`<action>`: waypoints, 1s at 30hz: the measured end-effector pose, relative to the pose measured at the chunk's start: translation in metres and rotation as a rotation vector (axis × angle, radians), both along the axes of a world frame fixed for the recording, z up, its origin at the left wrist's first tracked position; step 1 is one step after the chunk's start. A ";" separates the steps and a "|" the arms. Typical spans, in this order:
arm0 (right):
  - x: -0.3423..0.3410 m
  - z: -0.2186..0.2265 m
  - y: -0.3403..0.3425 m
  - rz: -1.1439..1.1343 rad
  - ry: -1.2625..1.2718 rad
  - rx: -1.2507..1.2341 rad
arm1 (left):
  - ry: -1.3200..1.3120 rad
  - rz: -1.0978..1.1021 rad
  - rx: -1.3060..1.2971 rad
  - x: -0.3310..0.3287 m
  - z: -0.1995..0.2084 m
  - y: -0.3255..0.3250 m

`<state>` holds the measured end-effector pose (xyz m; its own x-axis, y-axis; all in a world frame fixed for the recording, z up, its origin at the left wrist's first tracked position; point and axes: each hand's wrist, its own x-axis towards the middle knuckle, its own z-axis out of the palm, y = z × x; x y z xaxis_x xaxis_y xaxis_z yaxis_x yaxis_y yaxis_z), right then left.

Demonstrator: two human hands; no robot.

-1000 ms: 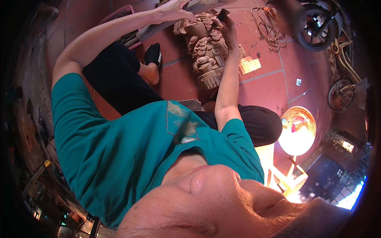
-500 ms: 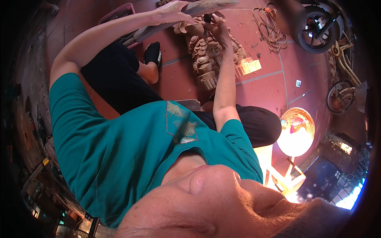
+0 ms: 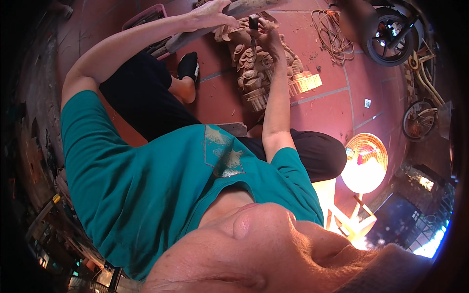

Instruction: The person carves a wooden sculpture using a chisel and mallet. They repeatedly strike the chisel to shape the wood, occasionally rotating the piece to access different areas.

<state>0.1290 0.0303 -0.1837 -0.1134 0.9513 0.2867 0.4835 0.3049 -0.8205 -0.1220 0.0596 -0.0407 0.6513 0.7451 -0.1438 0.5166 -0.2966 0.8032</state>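
Observation:
At the top of the view, my left hand (image 3: 211, 15) is closed round a long, rough grey wooden club (image 3: 249, 8), which slants from lower left to upper right. My right hand (image 3: 267, 35) grips a chisel (image 3: 253, 22) by its dark upper end. The chisel's thin shaft points down at a carved wooden piece (image 3: 250, 73) with scrolls and rounded, layered shapes. That carving lies on the floor between my legs and partly under my right forearm. Its tip contact is too small to make out.
Red floor tiles (image 3: 317, 117) surround the carving. A pink crate (image 3: 141, 17) stands at the upper left. Coiled orange cord (image 3: 332, 36), a black wheel (image 3: 391, 36) and a bicycle wheel (image 3: 419, 119) are on the right. Near my right knee glows a round lit fan-like thing (image 3: 365, 163).
The club has shifted slightly left. The chisel's dark end has moved a little left and down with my right hand's small turn. The carving stays in place.

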 end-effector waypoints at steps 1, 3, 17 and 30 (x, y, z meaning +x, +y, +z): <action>-0.005 0.004 -0.001 0.016 0.037 0.019 | -0.004 0.006 0.003 -0.001 -0.001 -0.001; -0.010 0.013 -0.011 0.018 0.194 -0.148 | -0.011 0.017 0.009 -0.002 -0.004 -0.002; -0.009 0.002 -0.001 0.052 0.186 -0.140 | -0.127 0.040 0.154 0.001 -0.007 0.000; -0.012 0.011 -0.003 0.118 0.221 -0.161 | -0.096 0.099 0.033 0.002 -0.006 0.006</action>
<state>0.1174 0.0270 -0.1726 -0.1777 0.9705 0.1627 0.2569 0.2054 -0.9444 -0.1197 0.0654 -0.0468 0.5837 0.8099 -0.0585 0.4656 -0.2748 0.8412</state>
